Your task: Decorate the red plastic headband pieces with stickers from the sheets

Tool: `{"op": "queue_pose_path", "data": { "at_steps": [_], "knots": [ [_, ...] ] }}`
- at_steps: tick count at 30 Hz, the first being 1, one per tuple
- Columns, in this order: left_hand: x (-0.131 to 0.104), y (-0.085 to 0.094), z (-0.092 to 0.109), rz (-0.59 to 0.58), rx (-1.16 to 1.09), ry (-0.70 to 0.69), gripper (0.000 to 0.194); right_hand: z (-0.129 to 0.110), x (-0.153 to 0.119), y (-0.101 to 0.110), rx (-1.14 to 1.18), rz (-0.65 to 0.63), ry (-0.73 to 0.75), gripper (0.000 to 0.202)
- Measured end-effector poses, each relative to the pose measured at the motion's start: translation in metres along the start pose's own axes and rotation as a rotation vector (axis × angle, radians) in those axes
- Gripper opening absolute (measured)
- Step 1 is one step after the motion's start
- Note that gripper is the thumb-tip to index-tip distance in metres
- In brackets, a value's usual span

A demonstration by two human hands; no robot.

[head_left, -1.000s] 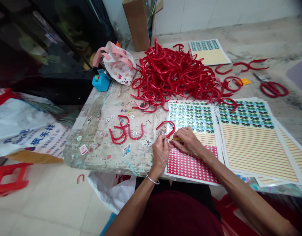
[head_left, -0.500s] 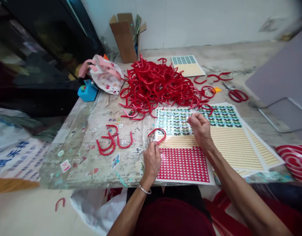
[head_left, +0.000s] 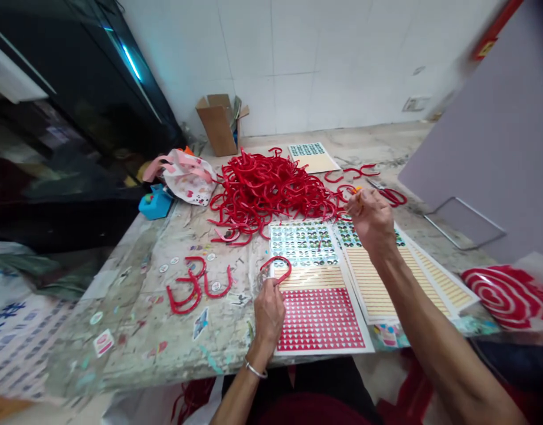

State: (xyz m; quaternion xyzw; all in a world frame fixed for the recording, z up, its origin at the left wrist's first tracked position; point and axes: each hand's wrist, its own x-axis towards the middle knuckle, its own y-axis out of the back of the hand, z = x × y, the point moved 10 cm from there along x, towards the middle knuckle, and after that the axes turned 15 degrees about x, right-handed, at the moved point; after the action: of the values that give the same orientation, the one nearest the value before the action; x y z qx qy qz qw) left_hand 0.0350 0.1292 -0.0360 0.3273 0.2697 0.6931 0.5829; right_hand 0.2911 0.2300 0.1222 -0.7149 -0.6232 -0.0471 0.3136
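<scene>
- Since the earlier frame, the right hand (head_left: 373, 221) has moved deeper over the table (head_left: 134, 307), toward the red-handled scissors (head_left: 401, 202) by the far right part.
- Its fingers are bunched close together, raised in front of the scissors; blur and the yellow scrap (head_left: 358, 190) showing there leave me unable to tell whether they hold anything.
- The left hand (head_left: 270, 313) has its fingers pinched tight on one end of a red curved strip (head_left: 290, 270); the bend rises over the left edge of the near printed sheet (head_left: 320, 321).
- That sheet lies at the table's near edge, with another printed sheet (head_left: 382, 280) just right of it.
- A pile of red strips (head_left: 271, 189) sits toward the far edge.
- A few loose red strips (head_left: 197, 286) lie left of the left hand, toward the table's left edge.
</scene>
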Motion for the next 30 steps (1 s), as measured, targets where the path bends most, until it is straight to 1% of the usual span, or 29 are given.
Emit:
{"op": "queue_pose_path", "data": {
  "at_steps": [1, 2, 4, 6, 7, 8, 10, 13, 16, 18, 20, 22, 23, 25, 28, 30],
  "knots": [
    [0.001, 0.003, -0.002, -0.021, -0.097, 0.042, 0.013, -0.001, -0.004, -0.011, -0.059, -0.079, -0.018, 0.022],
    [0.003, 0.006, -0.002, -0.04, -0.216, 0.09, 0.012, 0.0, -0.01, -0.025, -0.139, -0.185, -0.053, 0.02],
    [0.008, 0.016, 0.001, -0.069, -0.477, 0.177, 0.014, 0.007, -0.03, -0.059, -0.334, -0.44, -0.115, 0.017],
    [0.015, 0.031, 0.016, -0.093, -0.678, 0.186, 0.018, 0.009, -0.053, -0.09, -0.519, -0.66, -0.081, 0.016],
    [0.019, 0.039, 0.024, -0.097, -0.737, 0.173, 0.018, 0.008, -0.063, -0.103, -0.591, -0.739, -0.033, 0.015],
    [0.022, 0.046, 0.032, -0.101, -0.783, 0.155, 0.019, 0.006, -0.07, -0.113, -0.646, -0.799, 0.017, 0.013],
    [0.026, 0.057, 0.044, -0.104, -0.844, 0.129, 0.018, 0.006, -0.081, -0.128, -0.717, -0.879, 0.087, 0.01],
    [0.027, 0.061, 0.051, -0.116, -0.899, 0.112, 0.016, 0.011, -0.088, -0.138, -0.785, -0.942, 0.118, 0.007],
    [0.025, 0.058, 0.049, -0.109, -0.908, 0.108, 0.016, 0.014, -0.093, -0.142, -0.867, -0.986, 0.158, 0.009],
    [0.024, 0.058, 0.046, -0.087, -0.89, 0.111, 0.016, 0.013, -0.093, -0.143, -0.958, -0.98, 0.206, 0.013],
    [0.024, 0.058, 0.043, -0.068, -0.872, 0.118, 0.016, 0.01, -0.09, -0.14, -1.07, -0.916, 0.249, 0.021],
    [0.024, 0.059, 0.042, -0.052, -0.879, 0.126, 0.016, 0.008, -0.085, -0.13, -1.151, -0.797, 0.246, 0.03],
    [0.024, 0.06, 0.041, -0.042, -0.893, 0.132, 0.016, 0.009, -0.085, -0.122, -1.156, -0.738, 0.214, 0.034],
    [0.025, 0.062, 0.04, -0.017, -0.944, 0.149, 0.014, 0.022, -0.095, -0.102, -1.101, -0.661, 0.082, 0.037],
    [0.027, 0.063, 0.039, 0.004, -1.048, 0.18, 0.012, 0.063, -0.131, -0.068, -0.998, -0.635, -0.176, 0.031],
    [0.027, 0.06, 0.041, -0.013, -1.111, 0.192, 0.011, 0.084, -0.155, -0.051, -0.964, -0.603, -0.261, 0.027]
  ]
}}
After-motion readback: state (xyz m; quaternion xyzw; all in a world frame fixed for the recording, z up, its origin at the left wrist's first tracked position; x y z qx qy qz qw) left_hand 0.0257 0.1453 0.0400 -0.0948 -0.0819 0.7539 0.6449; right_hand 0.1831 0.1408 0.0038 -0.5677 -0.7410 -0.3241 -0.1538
